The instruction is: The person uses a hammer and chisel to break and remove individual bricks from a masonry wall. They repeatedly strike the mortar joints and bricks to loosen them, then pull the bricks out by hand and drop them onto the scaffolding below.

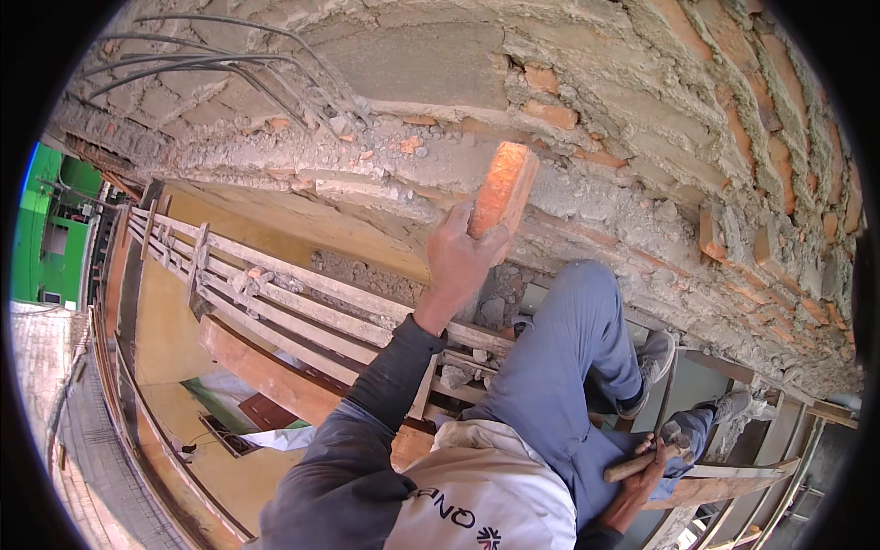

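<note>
My left hand is closed round one end of an orange-red brick, which it holds up slanted in front of the rough wall ledge. My right hand is down beside my leg, its fingers wrapped round a hammer with a short wooden handle. A thin dark rod rises by the hammer's head; whether the same hand grips it too I cannot tell. Grey mortar rubble and brick bits lie along the ledge behind the brick.
A broken brick-and-mortar wall rises ahead, with bent steel bars sticking out at far left. Wooden scaffold planks run below me, gaps between them showing a drop. A wide board lies lower. My bent knee is near the wall.
</note>
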{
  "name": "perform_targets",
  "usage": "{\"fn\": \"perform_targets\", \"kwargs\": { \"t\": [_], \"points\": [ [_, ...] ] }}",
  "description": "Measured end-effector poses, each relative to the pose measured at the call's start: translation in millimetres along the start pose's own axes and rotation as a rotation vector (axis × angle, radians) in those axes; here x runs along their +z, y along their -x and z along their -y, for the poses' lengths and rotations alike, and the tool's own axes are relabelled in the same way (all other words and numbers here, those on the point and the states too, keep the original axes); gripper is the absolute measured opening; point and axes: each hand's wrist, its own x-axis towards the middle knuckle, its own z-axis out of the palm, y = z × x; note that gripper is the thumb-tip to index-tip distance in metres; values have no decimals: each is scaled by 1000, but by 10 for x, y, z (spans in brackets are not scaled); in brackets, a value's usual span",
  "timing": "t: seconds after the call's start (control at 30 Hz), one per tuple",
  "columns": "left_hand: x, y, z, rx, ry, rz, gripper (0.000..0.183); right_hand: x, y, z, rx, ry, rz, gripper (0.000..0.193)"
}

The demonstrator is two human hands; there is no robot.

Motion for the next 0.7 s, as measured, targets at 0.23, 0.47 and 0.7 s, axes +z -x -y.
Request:
{"fn": "perform_targets", "kwargs": {
  "t": [0.23, 0.47, 0.7],
  "points": [
    [-354, 720, 1005, -703, 468, -173, 28, 12, -83, -2, 36, 101, -6, 18],
    [-583, 1070, 1513, -984, 677, -315, 32, 86, -141, -60, 55, 186, -64, 18],
    [-498, 1107, 1491, -1081, 798, -379, 36, 192, -63, -78, -36, 614, 88, 23]
  ]
}}
